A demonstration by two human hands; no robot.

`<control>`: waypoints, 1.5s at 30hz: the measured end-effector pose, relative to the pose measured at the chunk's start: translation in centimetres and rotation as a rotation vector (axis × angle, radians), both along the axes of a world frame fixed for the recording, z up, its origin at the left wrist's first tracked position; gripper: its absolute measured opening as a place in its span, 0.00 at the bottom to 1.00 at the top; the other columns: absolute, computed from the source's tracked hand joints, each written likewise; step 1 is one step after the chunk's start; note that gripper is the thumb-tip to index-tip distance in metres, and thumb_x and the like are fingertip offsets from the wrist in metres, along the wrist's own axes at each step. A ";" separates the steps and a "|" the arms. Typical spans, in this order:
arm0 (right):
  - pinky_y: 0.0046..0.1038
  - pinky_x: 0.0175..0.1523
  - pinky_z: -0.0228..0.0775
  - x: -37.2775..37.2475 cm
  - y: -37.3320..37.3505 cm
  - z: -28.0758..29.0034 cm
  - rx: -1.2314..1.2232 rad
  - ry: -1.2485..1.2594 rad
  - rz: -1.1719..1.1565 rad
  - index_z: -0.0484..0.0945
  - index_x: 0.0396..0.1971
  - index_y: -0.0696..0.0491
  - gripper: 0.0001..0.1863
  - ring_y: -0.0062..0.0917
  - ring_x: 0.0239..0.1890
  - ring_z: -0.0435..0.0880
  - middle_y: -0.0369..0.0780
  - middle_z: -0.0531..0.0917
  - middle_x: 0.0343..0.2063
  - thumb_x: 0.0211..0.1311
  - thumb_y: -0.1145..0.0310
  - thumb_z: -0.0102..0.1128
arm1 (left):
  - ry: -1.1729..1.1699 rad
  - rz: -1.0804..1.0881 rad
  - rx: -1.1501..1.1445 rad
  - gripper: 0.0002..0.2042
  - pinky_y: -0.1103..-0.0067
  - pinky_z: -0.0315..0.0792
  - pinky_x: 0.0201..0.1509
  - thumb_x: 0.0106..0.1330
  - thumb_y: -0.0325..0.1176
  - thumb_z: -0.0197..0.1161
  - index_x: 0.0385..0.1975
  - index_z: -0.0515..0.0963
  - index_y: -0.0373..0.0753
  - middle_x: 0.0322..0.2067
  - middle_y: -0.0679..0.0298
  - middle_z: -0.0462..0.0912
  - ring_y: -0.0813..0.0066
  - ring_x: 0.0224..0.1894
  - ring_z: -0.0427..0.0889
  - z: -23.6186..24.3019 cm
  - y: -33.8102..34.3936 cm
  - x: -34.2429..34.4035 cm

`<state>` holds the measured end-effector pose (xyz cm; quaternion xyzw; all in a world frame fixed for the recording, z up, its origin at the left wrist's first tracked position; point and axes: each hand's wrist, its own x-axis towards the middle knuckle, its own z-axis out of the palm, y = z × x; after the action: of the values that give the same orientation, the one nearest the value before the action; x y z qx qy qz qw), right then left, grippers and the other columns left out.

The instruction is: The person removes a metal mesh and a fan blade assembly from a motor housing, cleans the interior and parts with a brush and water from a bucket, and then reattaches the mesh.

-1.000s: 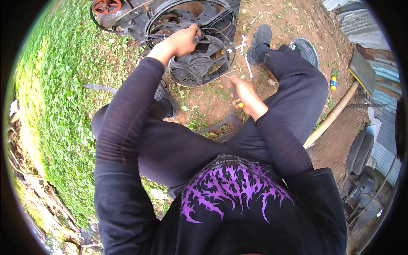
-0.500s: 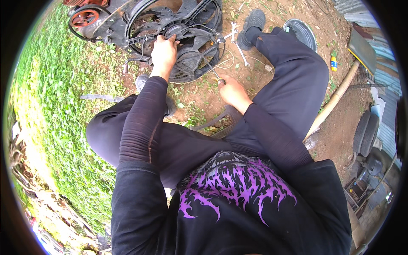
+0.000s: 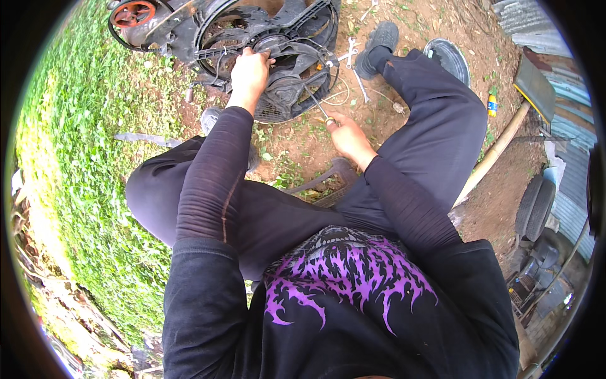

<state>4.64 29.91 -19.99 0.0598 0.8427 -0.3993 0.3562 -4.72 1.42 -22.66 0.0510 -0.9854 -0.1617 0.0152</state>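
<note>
A black radiator fan assembly [image 3: 282,96], with blades inside a round shroud, lies on the dirt ahead of me. My left hand [image 3: 248,79] is closed on it near the hub, fingertips partly hidden against the black plastic. Lower and to the right, my right hand [image 3: 351,139] is wrapped round the handle of a screwdriver [image 3: 320,108]. Its thin shaft points up and left, and the tip meets the lower right part of the fan. Exactly what the tip touches is too small to tell. A thin cable runs beside the shroud.
Metal wrenches [image 3: 361,86] lie right of the fan, near my shoe [image 3: 380,45]. Beyond my right knee stand a round basin [image 3: 449,58], a yellow bottle [image 3: 492,105] and a wooden-handled shovel [image 3: 495,155]. A machine with a red pulley [image 3: 133,12] adjoins the fan; a flat blade [image 3: 146,139] lies on grass.
The whole view has shifted slightly. Both hands keep nearly the same places on the fan and screwdriver; my left fingers have moved only a little.
</note>
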 end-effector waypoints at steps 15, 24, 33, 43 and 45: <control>0.38 0.46 0.78 -1.3 -0.3 -0.5 0.017 -0.008 -0.004 0.76 0.67 0.52 0.24 0.36 0.37 0.88 0.50 0.88 0.41 0.74 0.62 0.52 | 0.035 -0.054 -0.180 0.14 0.60 0.83 0.46 0.75 0.40 0.58 0.48 0.86 0.40 0.50 0.45 0.81 0.47 0.45 0.85 -0.2 1.1 0.4; 0.42 0.50 0.81 -1.8 -1.8 3.8 0.446 0.228 0.431 0.77 0.65 0.56 0.25 0.43 0.45 0.90 0.51 0.89 0.40 0.71 0.65 0.48 | 0.077 -0.110 -0.236 0.17 0.59 0.84 0.44 0.79 0.39 0.53 0.45 0.84 0.31 0.51 0.45 0.81 0.47 0.47 0.84 0.1 1.3 0.6; 0.40 0.46 0.83 -2.6 -1.3 3.2 0.453 0.349 0.497 0.78 0.59 0.59 0.24 0.40 0.44 0.91 0.51 0.90 0.37 0.64 0.70 0.53 | -0.086 0.018 -0.180 0.15 0.59 0.81 0.53 0.78 0.42 0.54 0.46 0.88 0.45 0.52 0.50 0.81 0.48 0.51 0.83 0.8 1.7 0.6; 0.27 0.17 0.63 -2.5 0.2 1.8 -0.303 -0.430 -0.423 0.76 0.35 0.61 0.15 0.20 0.14 0.72 0.39 0.80 0.23 0.74 0.63 0.57 | -0.023 0.028 -0.147 0.14 0.61 0.81 0.50 0.73 0.38 0.60 0.54 0.86 0.51 0.48 0.53 0.81 0.50 0.48 0.84 0.5 1.4 1.1; 0.32 0.15 0.60 -1.9 -0.1 0.6 -0.185 -0.277 -0.371 0.76 0.27 0.60 0.21 0.24 0.12 0.73 0.41 0.80 0.19 0.76 0.57 0.56 | -0.018 0.010 -0.183 0.15 0.61 0.81 0.50 0.72 0.36 0.60 0.55 0.86 0.51 0.48 0.54 0.81 0.50 0.48 0.84 0.9 1.8 1.1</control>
<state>2.72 29.76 -19.39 0.2349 0.7201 -0.5215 0.3929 -3.66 3.23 -21.78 0.0557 -0.9959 -0.0704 0.0117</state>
